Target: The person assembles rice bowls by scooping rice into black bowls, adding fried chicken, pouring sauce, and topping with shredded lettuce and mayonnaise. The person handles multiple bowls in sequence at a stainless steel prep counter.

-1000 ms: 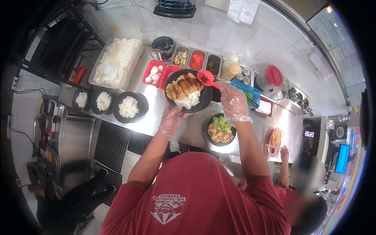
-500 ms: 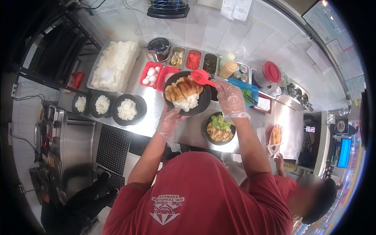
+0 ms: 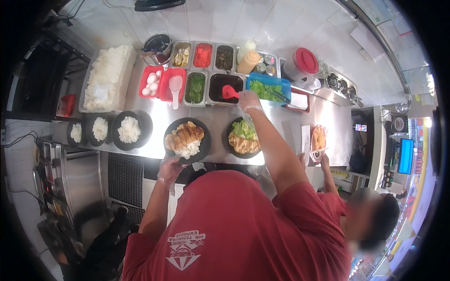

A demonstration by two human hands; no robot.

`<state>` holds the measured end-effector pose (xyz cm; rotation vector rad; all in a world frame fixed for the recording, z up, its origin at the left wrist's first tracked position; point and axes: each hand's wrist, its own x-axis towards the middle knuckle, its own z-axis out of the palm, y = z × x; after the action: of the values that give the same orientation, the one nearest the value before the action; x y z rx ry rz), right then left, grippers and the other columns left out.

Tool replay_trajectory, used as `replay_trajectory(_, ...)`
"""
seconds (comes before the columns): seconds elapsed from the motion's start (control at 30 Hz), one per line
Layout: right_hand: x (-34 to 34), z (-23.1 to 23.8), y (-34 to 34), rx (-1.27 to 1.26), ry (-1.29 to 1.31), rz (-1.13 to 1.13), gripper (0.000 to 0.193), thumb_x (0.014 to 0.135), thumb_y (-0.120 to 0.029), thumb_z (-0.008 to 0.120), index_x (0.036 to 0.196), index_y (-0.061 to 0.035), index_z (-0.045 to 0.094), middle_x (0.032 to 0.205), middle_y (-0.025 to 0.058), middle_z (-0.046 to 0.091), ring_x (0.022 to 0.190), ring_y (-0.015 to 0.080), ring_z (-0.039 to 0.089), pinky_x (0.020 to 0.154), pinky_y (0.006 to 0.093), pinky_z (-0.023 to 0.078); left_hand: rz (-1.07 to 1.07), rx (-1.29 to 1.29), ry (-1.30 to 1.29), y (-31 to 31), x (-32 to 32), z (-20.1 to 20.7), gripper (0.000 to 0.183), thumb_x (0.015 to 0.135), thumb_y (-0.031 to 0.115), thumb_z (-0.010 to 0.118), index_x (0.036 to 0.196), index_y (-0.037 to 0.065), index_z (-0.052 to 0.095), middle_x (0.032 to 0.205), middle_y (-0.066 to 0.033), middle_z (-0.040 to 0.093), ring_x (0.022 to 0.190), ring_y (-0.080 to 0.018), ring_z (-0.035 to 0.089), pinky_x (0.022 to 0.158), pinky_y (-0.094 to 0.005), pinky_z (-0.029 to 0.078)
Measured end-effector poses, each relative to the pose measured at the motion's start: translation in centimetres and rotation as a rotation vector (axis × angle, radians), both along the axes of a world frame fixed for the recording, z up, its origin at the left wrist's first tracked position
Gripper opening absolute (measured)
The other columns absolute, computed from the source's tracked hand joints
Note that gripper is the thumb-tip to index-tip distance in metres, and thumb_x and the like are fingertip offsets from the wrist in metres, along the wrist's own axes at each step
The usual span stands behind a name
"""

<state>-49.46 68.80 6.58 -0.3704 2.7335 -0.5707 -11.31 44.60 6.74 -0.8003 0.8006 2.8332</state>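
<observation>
My left hand (image 3: 169,169), in a clear plastic glove, grips the near left rim of a black bowl (image 3: 205,149). Sliced, browned breaded cutlet (image 3: 183,136) lies on white rice (image 3: 188,151) in it. A red ladle (image 3: 228,92) is in my gloved right hand (image 3: 248,99), its head over a steel pan of dark sauce (image 3: 220,83). Between my arms, another black bowl (image 3: 230,127) holds lettuce (image 3: 243,129) and pale sauced pieces (image 3: 243,144).
Three black bowls of rice (image 3: 128,129) stand left, below a rice tub (image 3: 108,77). Eggs (image 3: 151,83), topping pans (image 3: 202,55), squeeze bottles (image 3: 249,61) and a blue lettuce tray (image 3: 269,86) line the back. Right, a co-worker's hands (image 3: 323,160) are by a food tray (image 3: 318,140).
The cutlet bowl has come down and left toward the counter's near edge. My right hand has moved the ladle from above that bowl to the sauce pan.
</observation>
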Motion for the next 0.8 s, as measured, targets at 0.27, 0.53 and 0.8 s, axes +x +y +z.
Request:
replay_trajectory(0.27, -1.0, 5.0, 5.6, -0.021, 0.236, 0.011, 0.036, 0.096, -0.038, 0.058, 0.096, -0.0056, 0.075, 0.102, 0.0236, 0.073, 0.100, 0.0436, 0.070, 0.089, 0.0515, 0.054, 0.188, 0.074, -0.093, 3.6, 1.8, -6.6, 0.065, 0.092, -0.001, 0.058, 0.152, 0.008, 0.035, 0.138, -0.0157, 0.057, 0.119, -0.0332, 0.062, 0.094, -0.0488, 0.057)
replay_trajectory(0.53, -6.3, 7.8, 17.0, 0.139, 0.044, -0.206, 0.038, 0.086, -0.035, 0.064, 0.115, -0.0130, 0.074, 0.115, 0.0213, 0.073, 0.108, 0.0391, 0.069, 0.094, 0.0487, 0.053, -0.132, -0.138, -0.281, 6.8, 0.4, -3.2, 0.050, 0.097, 0.007, 0.065, 0.143, 0.005, 0.046, 0.128, -0.0134, 0.064, 0.105, -0.0271, 0.070, 0.085, -0.0366, 0.062)
replay_trajectory(0.8, -6.6, 7.4, 14.9, 0.402, 0.018, 0.098, 0.036, 0.089, -0.032, 0.066, 0.112, -0.0057, 0.075, 0.115, 0.0230, 0.073, 0.111, 0.0393, 0.069, 0.095, 0.0483, 0.054, -0.366, -0.589, -0.531, -4.6, 1.2, -3.9, 0.029, 0.099, 0.021, 0.067, 0.119, 0.001, 0.072, 0.102, -0.0089, 0.075, 0.076, -0.0190, 0.071, 0.075, -0.0322, 0.060)
